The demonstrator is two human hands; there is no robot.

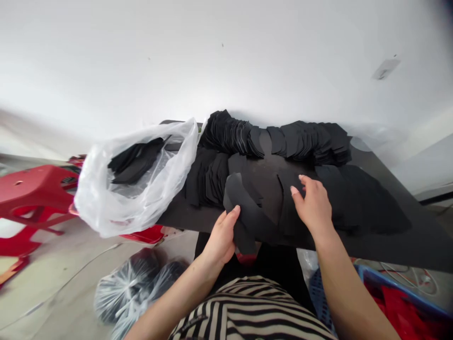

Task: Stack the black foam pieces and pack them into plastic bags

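Note:
My left hand [223, 234] pinches a curved black fabric piece [252, 210] at the table's front edge, thumb on top and the other fingers underneath. To the right, my right hand [313, 200] hovers over or rests on a flat black piece [288, 198], thumb and fingers apart. More black cut pieces [207, 182] lie overlapped just left of the held one. Behind both hands, a long fanned row of black pieces [311, 139] runs along the back. Further overlapped pieces [361, 198] spread out on the right. Whether my right fingertips touch the piece is unclear.
A white plastic bag [141, 215] holding black pieces sits open at the table's left end. The dark table [382, 250] stands against a white wall. Red stools [38, 186] are at left, tied bags [123, 283] on the floor, a blue crate [399, 293] at lower right.

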